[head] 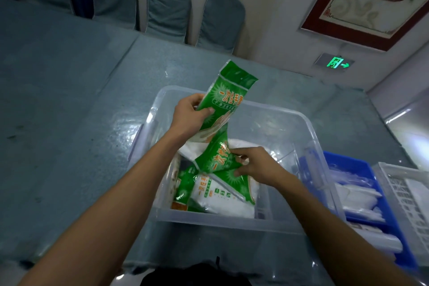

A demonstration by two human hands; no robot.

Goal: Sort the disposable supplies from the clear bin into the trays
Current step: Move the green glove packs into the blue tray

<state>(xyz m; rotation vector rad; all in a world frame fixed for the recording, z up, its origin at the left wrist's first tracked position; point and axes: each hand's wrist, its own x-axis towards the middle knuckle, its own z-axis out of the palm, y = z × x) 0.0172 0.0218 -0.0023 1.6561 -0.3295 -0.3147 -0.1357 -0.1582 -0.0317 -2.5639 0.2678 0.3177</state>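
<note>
Two hands take green packets from the clear bin (308, 127).
The left hand (189, 115) grips one green packet (222, 100) above the bin; the right hand (257, 165) pinches another packet (217, 158) inside, beside the blue tray (348, 160).

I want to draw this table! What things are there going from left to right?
Left hand → green packet it holds up → right hand gripping another green packet → far rim of the clear bin → blue tray → white slotted tray.

Both hands grip green packets — left hand (189, 115) raised, right hand (256, 166) inside the clear bin (308, 132).
</note>
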